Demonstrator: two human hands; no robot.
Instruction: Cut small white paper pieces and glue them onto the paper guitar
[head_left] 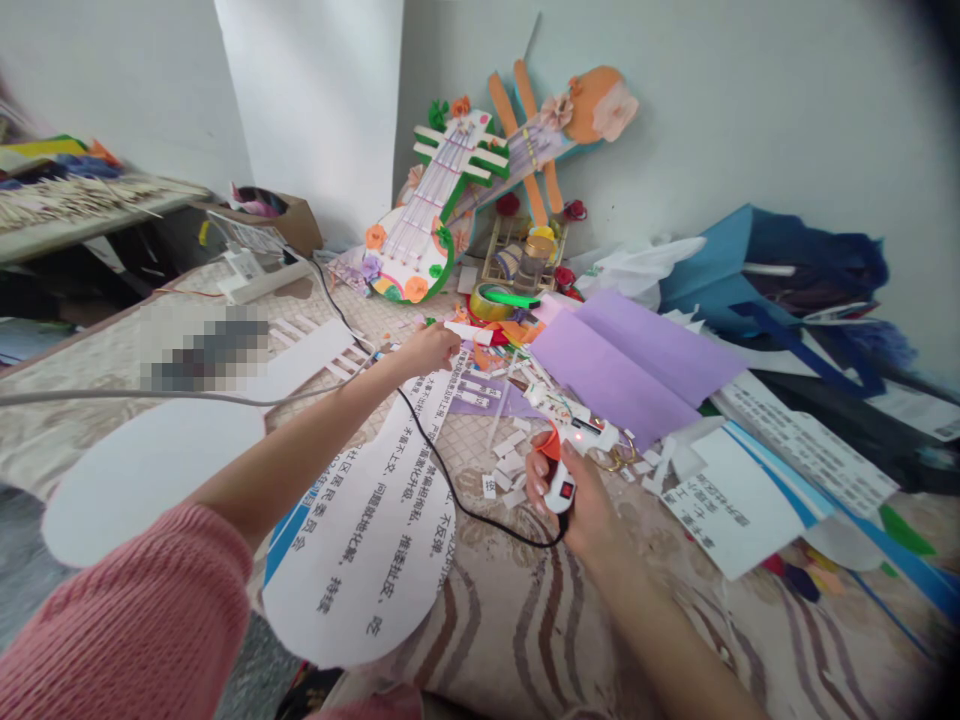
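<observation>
My right hand (570, 480) is wrapped round a white hot glue gun (562, 488) with an orange trigger and a lit red switch; its black cord trails left across the table. My left hand (431, 350) has its fingers curled together over the narrow upper end of a lute-shaped cutout (375, 540) covered in printed characters. A small white strip (471, 333) lies right beside those fingers; whether they grip it is unclear. Between the hands are small purple-backed paper strips (480, 390) and scattered white paper scraps (511, 455).
Two decorated paper lutes (427, 215) lean against the wall. Purple folded paper (622, 350), tape (487, 300), a glass jar (534, 262) and a blue bag (720, 260) crowd the back and right. A plain white cutout (150, 480) and a power strip (266, 283) lie left.
</observation>
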